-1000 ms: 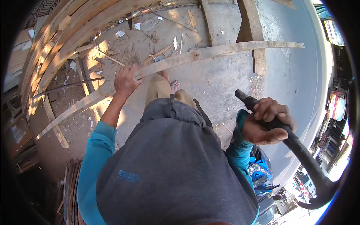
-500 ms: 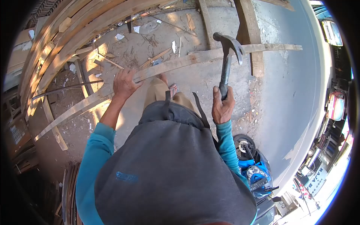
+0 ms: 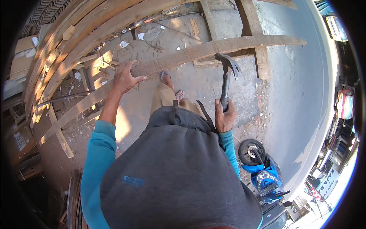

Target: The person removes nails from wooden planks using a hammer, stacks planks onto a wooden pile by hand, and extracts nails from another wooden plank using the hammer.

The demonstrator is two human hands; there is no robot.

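A long wooden plank (image 3: 183, 57) runs across in front of me, its broad, rough face turned up. My left hand (image 3: 125, 77) grips the plank left of its middle, with the fingers over the far edge and the thumb along the near side. In my right hand (image 3: 225, 119) is a claw hammer (image 3: 226, 78), held upright by its dark handle. The metal head sits just on the near side of the plank, apart from my left hand.
Stacked long boards (image 3: 76, 49) lie at the upper left. A thick timber (image 3: 262, 63) supports the plank's right part. A blue motorcycle (image 3: 267, 179) stands at the lower right, beside the paved road (image 3: 297, 95). Wood scraps and debris litter the ground.
The plank has turned, so a broader face shows, and its middle has shifted away from me. My right hand and the hammer have moved slightly left and toward me.
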